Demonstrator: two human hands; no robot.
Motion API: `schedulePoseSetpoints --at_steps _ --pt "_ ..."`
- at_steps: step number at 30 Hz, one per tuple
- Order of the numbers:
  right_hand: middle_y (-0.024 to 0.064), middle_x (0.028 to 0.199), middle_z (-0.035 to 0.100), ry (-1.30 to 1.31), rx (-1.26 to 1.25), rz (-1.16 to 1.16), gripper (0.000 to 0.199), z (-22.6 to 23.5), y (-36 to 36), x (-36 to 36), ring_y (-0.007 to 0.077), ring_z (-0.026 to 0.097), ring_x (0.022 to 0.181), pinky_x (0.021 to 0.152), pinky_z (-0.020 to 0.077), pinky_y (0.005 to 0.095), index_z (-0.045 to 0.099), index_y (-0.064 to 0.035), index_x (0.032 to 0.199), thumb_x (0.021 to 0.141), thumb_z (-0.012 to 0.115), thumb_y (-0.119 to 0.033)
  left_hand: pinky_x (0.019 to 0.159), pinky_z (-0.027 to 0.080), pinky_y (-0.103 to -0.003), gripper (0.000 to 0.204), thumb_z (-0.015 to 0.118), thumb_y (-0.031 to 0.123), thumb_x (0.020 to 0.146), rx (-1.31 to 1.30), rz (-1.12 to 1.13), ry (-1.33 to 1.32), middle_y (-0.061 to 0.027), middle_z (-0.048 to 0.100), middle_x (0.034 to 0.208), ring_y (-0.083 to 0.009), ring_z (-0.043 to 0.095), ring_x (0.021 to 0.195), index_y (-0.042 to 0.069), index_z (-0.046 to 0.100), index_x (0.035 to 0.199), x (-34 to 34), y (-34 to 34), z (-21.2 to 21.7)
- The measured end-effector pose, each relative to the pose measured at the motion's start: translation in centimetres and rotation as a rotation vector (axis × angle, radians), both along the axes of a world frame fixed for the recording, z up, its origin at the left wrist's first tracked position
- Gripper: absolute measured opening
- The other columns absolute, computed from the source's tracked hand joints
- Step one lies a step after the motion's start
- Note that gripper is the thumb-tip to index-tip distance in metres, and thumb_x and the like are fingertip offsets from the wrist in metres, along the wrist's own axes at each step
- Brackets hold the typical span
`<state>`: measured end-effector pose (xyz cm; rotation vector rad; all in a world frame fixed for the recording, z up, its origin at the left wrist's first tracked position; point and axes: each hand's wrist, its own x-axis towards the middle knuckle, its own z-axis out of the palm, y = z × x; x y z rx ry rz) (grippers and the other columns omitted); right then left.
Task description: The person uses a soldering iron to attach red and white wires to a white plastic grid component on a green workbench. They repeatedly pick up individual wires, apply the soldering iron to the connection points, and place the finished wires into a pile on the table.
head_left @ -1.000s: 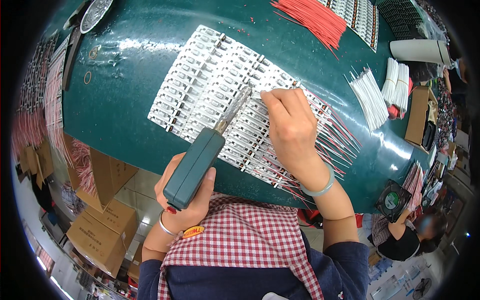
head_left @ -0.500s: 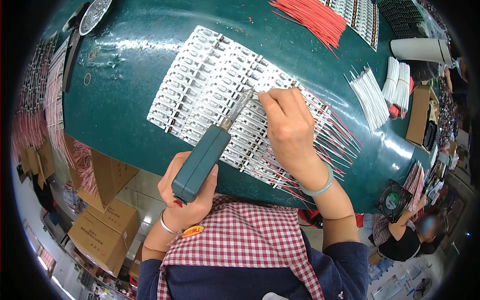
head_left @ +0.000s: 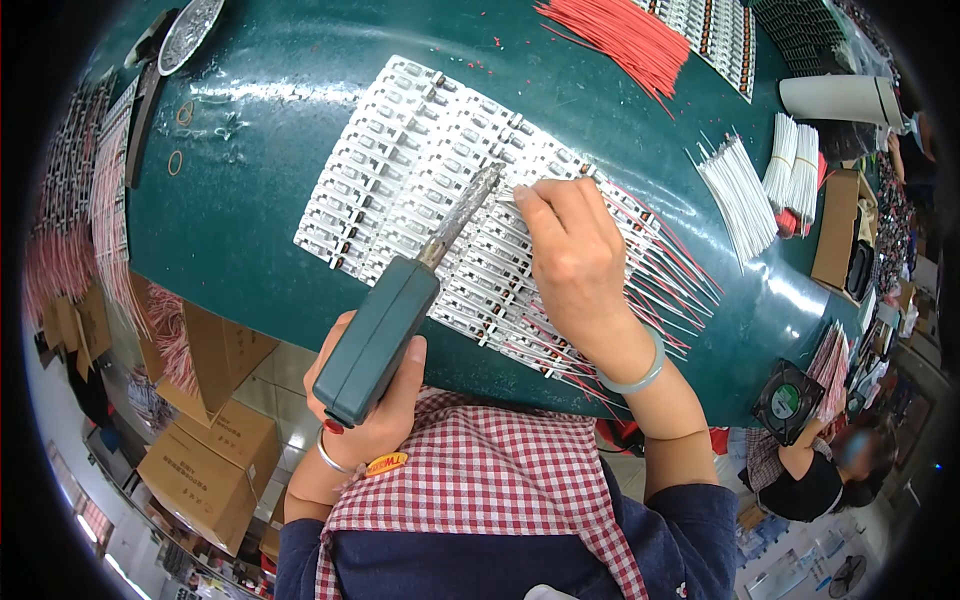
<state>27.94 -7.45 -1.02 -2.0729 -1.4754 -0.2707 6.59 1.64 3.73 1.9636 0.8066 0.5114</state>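
Observation:
My left hand [head_left: 375, 395] is closed around the dark green body of a soldering gun [head_left: 378, 335]. Its metal barrel slants up and to the right, with the tip over a panel of small white circuit boards [head_left: 385, 150]. Close to that tip, my right hand [head_left: 578, 255] is pinched over the panel. Whatever lies between its fingertips is too small to make out. Red and white wires [head_left: 670, 285] fan out from the panel's right side, partly under my right hand and wrist.
Loose red wires [head_left: 620, 45] and white wires [head_left: 737, 195] lie on the green table [head_left: 250, 240], with bundled white wires [head_left: 792, 165] farther right. A black fan [head_left: 788, 402] stands at the right edge. Cardboard boxes [head_left: 215, 460] are at lower left. Another person [head_left: 805, 475] sits at right.
The soldering gun in my left hand has shifted left and slightly toward me, its tip moving a little left and up. My right hand has shifted slightly left, still pinched.

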Motion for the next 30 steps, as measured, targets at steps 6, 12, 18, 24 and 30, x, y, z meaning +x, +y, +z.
schedulePoseSetpoints --at_steps 6,12,18,24,30 --pt "0.0115 0.088 0.058 0.006 -0.009 -0.001 0.028 0.1 -0.1 -0.2 0.0254 0.056 0.078 0.063 0.0496 0.0336 0.066 0.006 0.094 0.067 0.064 0.001 0.069 0.055 -0.031 0.018 0.075 -0.005 0.077 0.098 -0.087 0.039 -0.015 0.068 0.093 -0.0254 0.068 0.076 -0.006 0.069 0.094 0.7 0.3 0.6" --pt "0.0115 0.088 0.058 0.008 -0.008 -0.008 0.029 0.1 0.0 -0.3 0.0252 0.056 0.078 0.062 0.0494 0.0333 0.066 0.0063 0.095 0.067 0.064 0.001 0.067 0.054 -0.029 0.019 0.075 -0.007 0.076 0.07 -0.09 0.039 -0.0139 0.067 0.092 -0.0234 0.068 0.078 -0.005 0.068 0.093 1.1 0.2 0.6" --pt "0.0117 0.087 0.058 -0.002 -0.001 -0.007 0.028 0.1 0.1 -0.2 0.0251 0.056 0.078 0.062 0.0494 0.0331 0.066 0.0066 0.095 0.067 0.064 0.001 0.069 0.054 -0.029 0.019 0.074 -0.005 0.08 0.006 -0.004 0.045 -0.0114 0.068 0.095 -0.0199 0.067 0.081 -0.006 0.068 0.097 0.5 0.0 1.1" --pt "0.012 0.088 0.058 -0.008 -0.015 -0.003 0.028 0.2 0.0 -0.2 0.0252 0.056 0.078 0.063 0.0496 0.0331 0.066 0.0068 0.095 0.067 0.064 0.001 0.047 0.043 -0.025 0.052 0.073 0.007 0.081 -0.609 0.307 -0.273 -0.0163 0.065 0.098 -0.0131 0.052 0.055 -0.01 0.053 0.126 0.9 0.4 2.9" --pt "0.0123 0.091 0.059 0.024 -0.031 0.002 0.03 0.4 -0.2 -0.3 0.0256 0.057 0.08 0.065 0.0501 0.0334 0.066 0.0071 0.096 0.067 0.065 0.002 0.044 0.04 -0.025 0.055 0.067 0.019 0.085 -0.74 0.367 -0.326 -0.0198 0.065 0.105 -0.0133 0.051 0.052 -0.012 0.05 0.128 2.1 0.5 3.1"
